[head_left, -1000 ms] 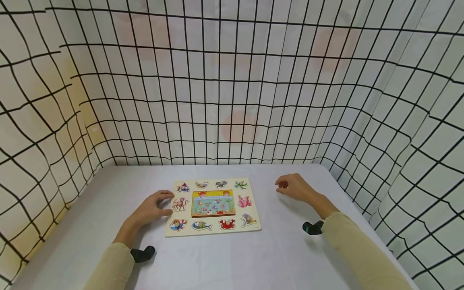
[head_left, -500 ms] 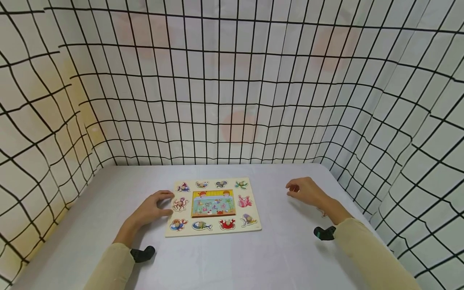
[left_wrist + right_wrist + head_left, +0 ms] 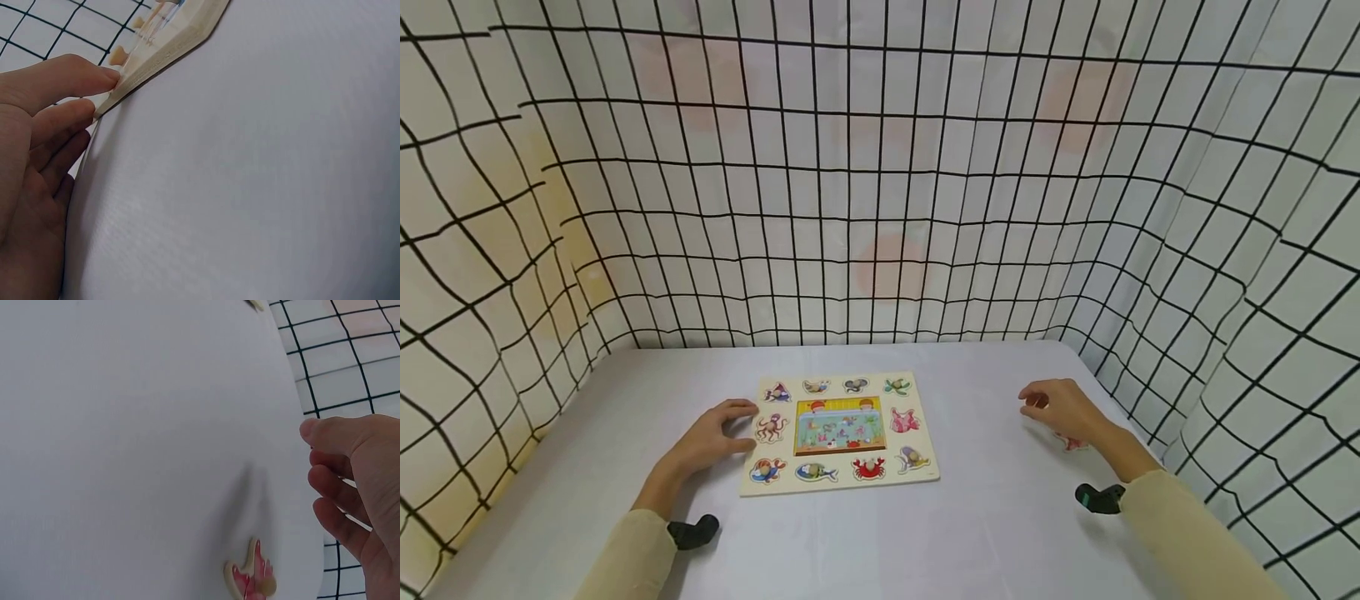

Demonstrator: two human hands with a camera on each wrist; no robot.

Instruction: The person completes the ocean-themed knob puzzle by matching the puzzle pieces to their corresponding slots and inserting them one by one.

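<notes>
A wooden knob puzzle board (image 3: pixel 842 487) with sea-animal pictures lies flat on the white table, left of centre in the head view. My left hand (image 3: pixel 715 433) rests at its left edge, thumb and fingertips touching the side; in the left wrist view the board (image 3: pixel 181 53) is partly cut off by the frame. My right hand (image 3: pixel 1063 410) hovers over the table to the right of the board, fingers loosely bent and holding nothing. Below its wrist lies a pink knobbed puzzle piece (image 3: pixel 253 581), partly hidden by the arm in the head view.
The white-covered table (image 3: pixel 850 550) is enclosed at the back and sides by a white cloth wall with a black grid (image 3: pixel 880 208). Each wrist wears a black device (image 3: pixel 694 532).
My right hand has moved to the right and slightly nearer, away from the board. The pink piece has come partly into view under that arm. My left hand stays at the board's edge.
</notes>
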